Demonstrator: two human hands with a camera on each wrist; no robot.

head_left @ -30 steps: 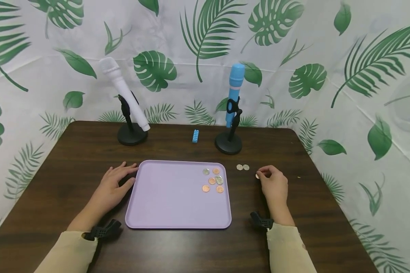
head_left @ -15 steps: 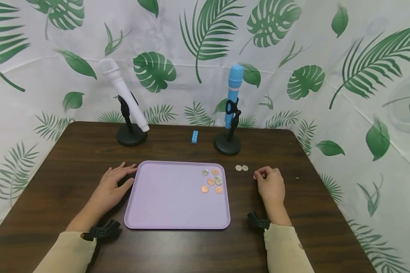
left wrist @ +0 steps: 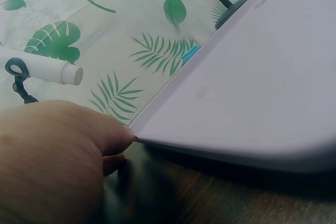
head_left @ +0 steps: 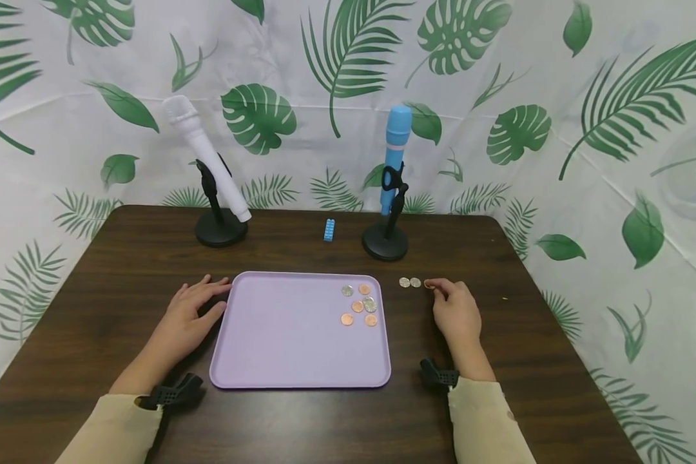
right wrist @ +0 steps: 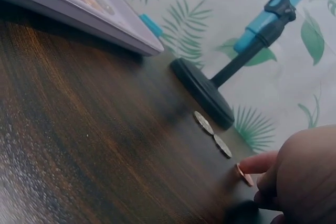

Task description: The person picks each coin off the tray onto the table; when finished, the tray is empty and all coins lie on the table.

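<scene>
My left hand (head_left: 188,316) rests on the table with its fingers spread and touches the upper left corner of the lilac tray (head_left: 284,335). In the left wrist view a digit (left wrist: 118,136) meets the tray's rim. With an index fingertip, my right hand (head_left: 458,312) touches a copper coin (right wrist: 244,175) that lies on the table. The thumb stays back from this coin. Just left of it lie two silver coins (head_left: 410,282), side by side, forming a row with it. Inside the tray, several copper and silver coins (head_left: 357,306) lie near its right side.
A white microphone (head_left: 209,154) leans in a black stand (head_left: 220,229) at the back left. A blue microphone (head_left: 396,154) stands in another black stand (head_left: 385,243) behind the silver coins. Between them sits a small blue toy brick (head_left: 328,230). A leaf-print cloth hangs behind the table.
The copper coin has moved up and left with my right hand, to beside the silver coins. My index finger now stretches over it. The left hand has stayed at the tray.
</scene>
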